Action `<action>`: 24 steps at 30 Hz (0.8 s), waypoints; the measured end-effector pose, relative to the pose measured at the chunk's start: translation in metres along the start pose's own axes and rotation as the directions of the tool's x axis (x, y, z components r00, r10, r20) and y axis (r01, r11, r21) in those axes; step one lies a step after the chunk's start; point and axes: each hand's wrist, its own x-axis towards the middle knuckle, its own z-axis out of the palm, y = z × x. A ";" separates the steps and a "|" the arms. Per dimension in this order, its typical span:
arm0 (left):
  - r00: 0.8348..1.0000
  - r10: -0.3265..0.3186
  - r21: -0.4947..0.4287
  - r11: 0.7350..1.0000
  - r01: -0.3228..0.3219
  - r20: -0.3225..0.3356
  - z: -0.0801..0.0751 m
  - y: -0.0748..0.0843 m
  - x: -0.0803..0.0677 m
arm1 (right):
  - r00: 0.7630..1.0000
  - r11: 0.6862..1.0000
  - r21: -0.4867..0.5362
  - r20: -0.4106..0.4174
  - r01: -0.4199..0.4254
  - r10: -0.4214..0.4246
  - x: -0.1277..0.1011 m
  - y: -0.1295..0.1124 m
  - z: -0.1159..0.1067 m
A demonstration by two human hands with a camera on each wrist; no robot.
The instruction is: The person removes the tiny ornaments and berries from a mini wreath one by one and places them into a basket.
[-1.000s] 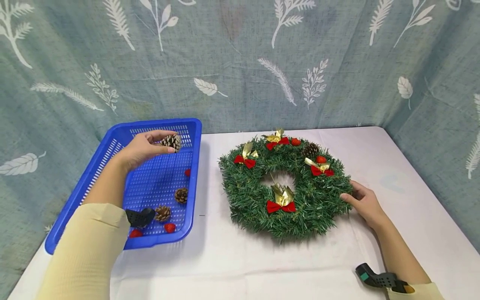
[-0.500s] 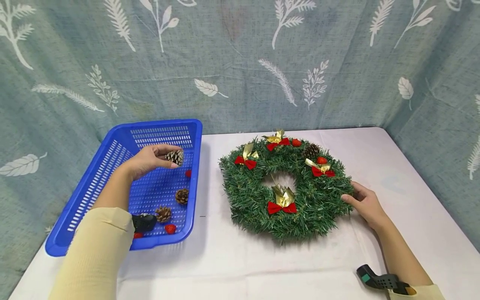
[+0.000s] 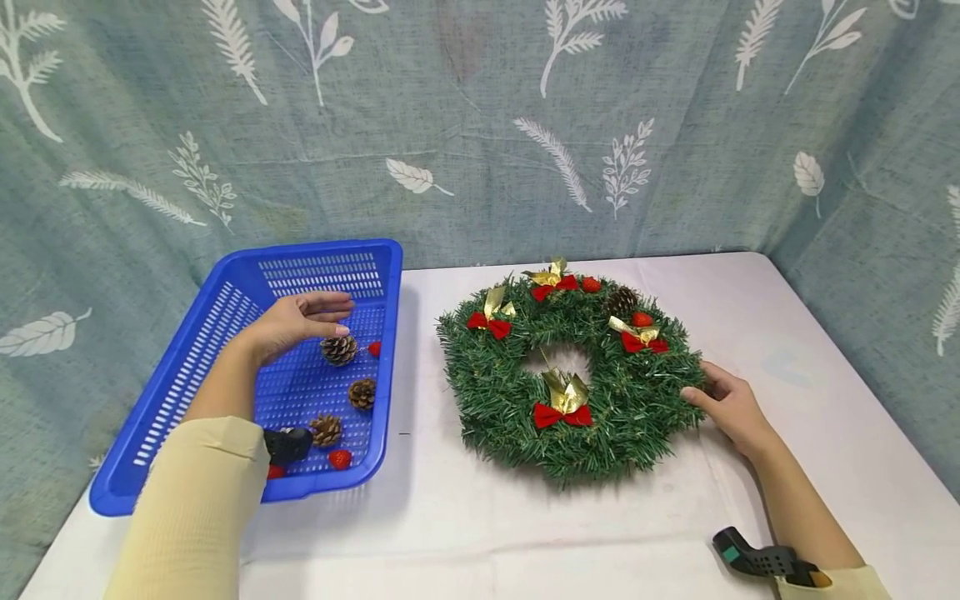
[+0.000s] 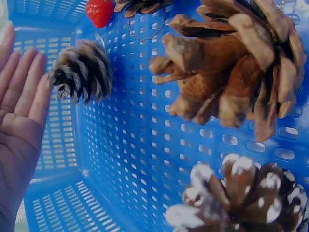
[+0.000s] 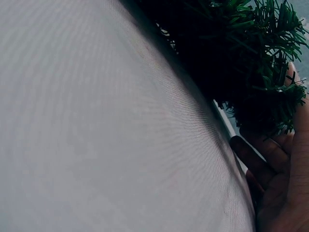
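Note:
In the head view my left hand point(image 3: 296, 323) hovers inside the blue basket point(image 3: 388, 367), fingers extended and holding nothing. Just under its thumb a pine cone point(image 3: 339, 350) rests on the basket floor. The left wrist view has the same pine cone point(image 4: 82, 72) beside my straight fingertips point(image 4: 41, 63). On the table to the right lies a green Christmas wreath point(image 3: 487, 392) with red-and-gold bows, red strawberries and a pine cone point(image 3: 622, 300). My right hand point(image 3: 735, 410) grips the wreath's right edge, thumb on top; in the right wrist view its fingers point(image 5: 253, 159) reach beneath the foliage.
Other pine cones point(image 3: 362, 393) and red strawberries point(image 3: 340, 459) lie along the basket's right side and front. The white-covered table point(image 3: 450, 533) runs back to a leaf-patterned curtain point(image 3: 465, 208). Black wrist devices point(image 3: 765, 560) sit on both forearms.
My left hand lowered the pine cone into the basket and let it go; its fingers have spread off it. My right hand and the wreath stay where they were.

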 end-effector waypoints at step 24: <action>0.988 0.132 -0.122 0.983 -0.140 -0.076 -0.002 0.035 0.005 | 0.998 0.999 -0.012 -0.037 0.046 -0.046 0.000 0.004 0.001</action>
